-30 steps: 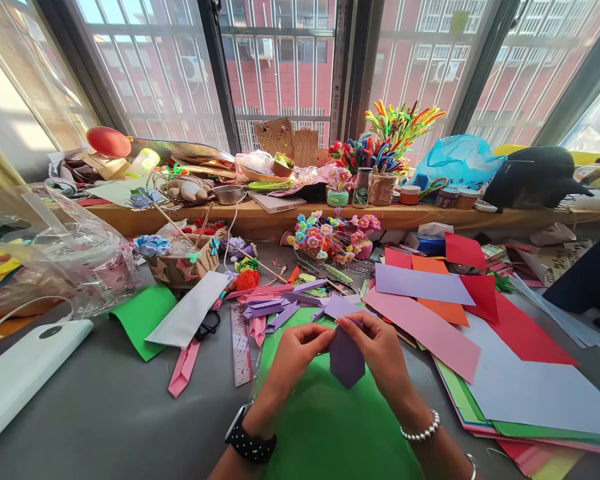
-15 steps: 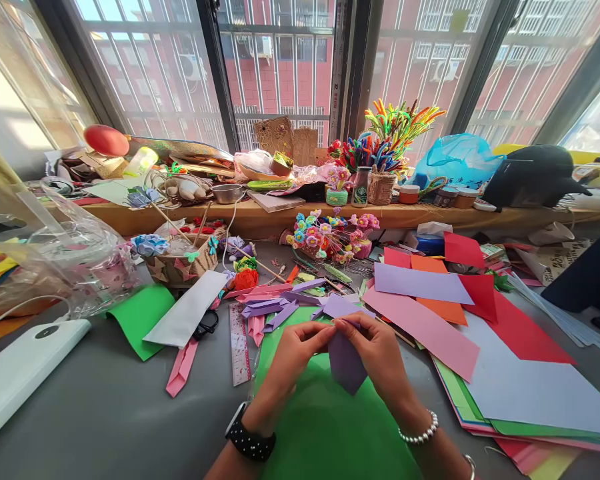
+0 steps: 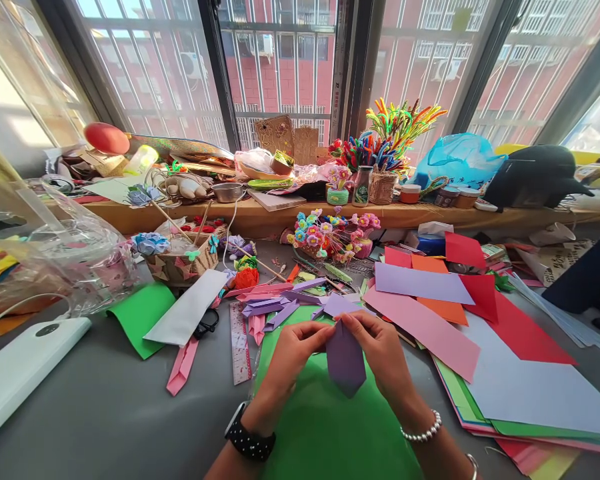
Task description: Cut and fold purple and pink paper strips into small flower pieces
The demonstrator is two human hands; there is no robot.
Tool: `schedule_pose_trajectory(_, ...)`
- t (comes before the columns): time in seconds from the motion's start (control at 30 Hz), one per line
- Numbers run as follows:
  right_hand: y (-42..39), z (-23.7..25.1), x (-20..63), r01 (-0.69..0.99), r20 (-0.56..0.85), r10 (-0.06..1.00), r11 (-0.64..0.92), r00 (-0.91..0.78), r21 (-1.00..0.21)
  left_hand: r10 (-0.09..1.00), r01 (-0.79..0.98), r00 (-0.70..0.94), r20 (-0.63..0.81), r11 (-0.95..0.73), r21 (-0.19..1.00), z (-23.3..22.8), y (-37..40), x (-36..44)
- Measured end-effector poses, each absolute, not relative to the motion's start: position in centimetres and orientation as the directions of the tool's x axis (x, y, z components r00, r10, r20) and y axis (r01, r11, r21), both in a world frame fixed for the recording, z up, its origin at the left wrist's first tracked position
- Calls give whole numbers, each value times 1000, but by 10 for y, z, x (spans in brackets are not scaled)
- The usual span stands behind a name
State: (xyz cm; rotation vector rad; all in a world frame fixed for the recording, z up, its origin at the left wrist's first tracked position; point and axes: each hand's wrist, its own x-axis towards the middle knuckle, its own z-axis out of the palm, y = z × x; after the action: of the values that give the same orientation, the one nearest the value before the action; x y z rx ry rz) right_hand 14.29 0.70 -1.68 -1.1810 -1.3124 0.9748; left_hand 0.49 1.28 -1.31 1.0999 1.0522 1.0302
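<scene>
Here, my left hand [image 3: 296, 348] and right hand [image 3: 381, 345] pinch a folded purple paper [image 3: 347, 368] by its top, above the green mat [image 3: 330, 437].
A ruler [image 3: 240, 347] lies on my left, stacked coloured sheets [image 3: 545, 397] on my right, and folded purple strips [image 3: 281, 317] crowd the grey table [image 3: 125, 413] just beyond; farther off, a cluttered brown ledge [image 3: 260, 217] runs beneath barred windows [image 3: 285, 77].

A craft corner by barred windows [image 3: 280, 67]; coloured paper [image 3: 540, 393] lies piled right on the grey bench [image 3: 105, 413]; bright pipe cleaners [image 3: 405, 123] crowd the far ledge [image 3: 260, 217].
</scene>
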Motion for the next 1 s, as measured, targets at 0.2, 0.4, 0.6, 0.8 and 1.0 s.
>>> schedule_pose_trajectory(0.2,6,-16,142,134,153,987,145,52,-980,969,-123,208,-132,160,980,-14,13,5)
schedule_pose_trajectory(0.4,7,-18,142,156,163,986,155,39,-975,971,-96,202,-125,147,985,-16,14,5)
schedule_pose_trajectory(0.6,5,-18,139,223,196,979,179,56,-958,977,-51,189,-102,114,992,-17,14,4)
schedule_pose_trajectory(0.8,5,-20,138,274,230,970,202,75,-940,976,-52,194,-102,114,992,-15,12,7)
schedule_pose_trajectory(1.0,3,-20,134,304,292,953,256,77,-918,978,-1,207,-29,30,1000,-16,15,5)
